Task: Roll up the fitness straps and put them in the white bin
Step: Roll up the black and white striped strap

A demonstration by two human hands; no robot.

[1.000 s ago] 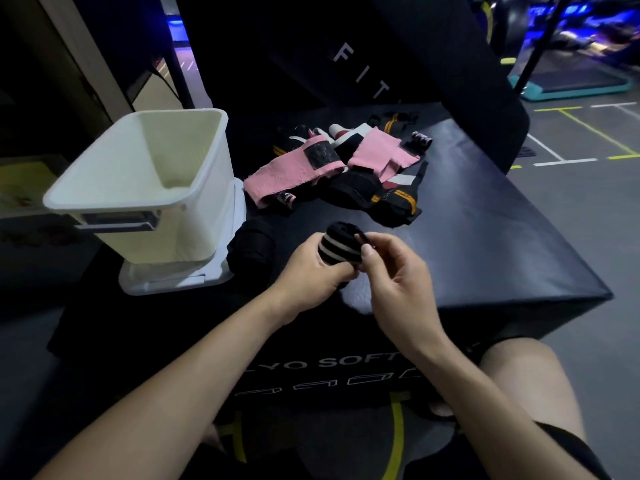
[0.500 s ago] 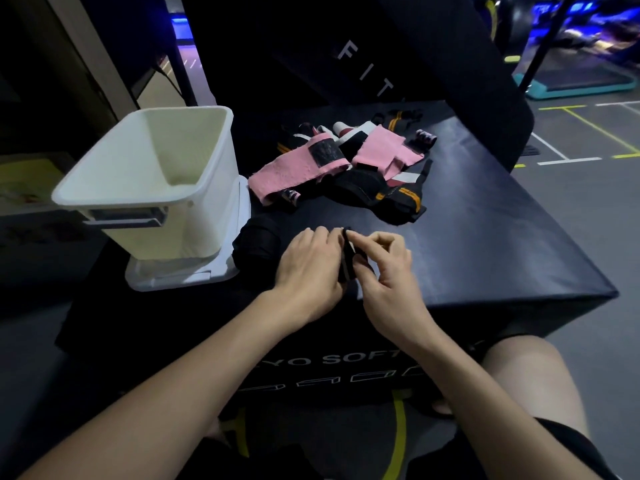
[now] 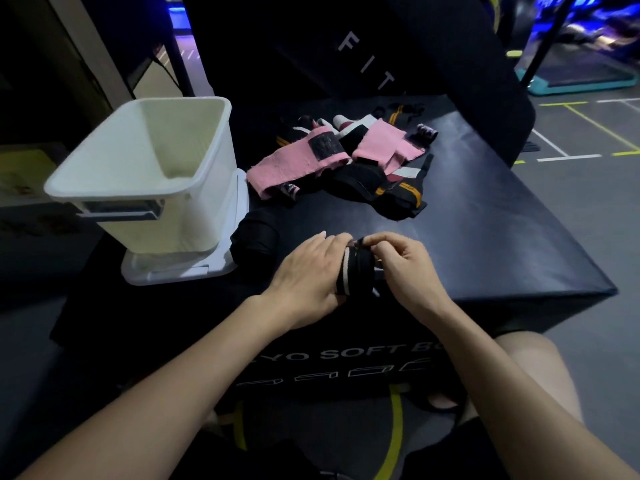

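Dim, soft, wide-angle edge warp

The black soft box (image 3: 485, 216) bears white bin (image 3: 145, 168) and loose straps (image 3: 346, 161).

Bin (image 3: 207, 188) smooth white plastic; straps (image 3: 311, 157) woven cloth; box (image 3: 485, 220) matt black vinyl

One head cam, looking fwd & down over the forearms, sitting close above the black counter (image 3: 485, 216).
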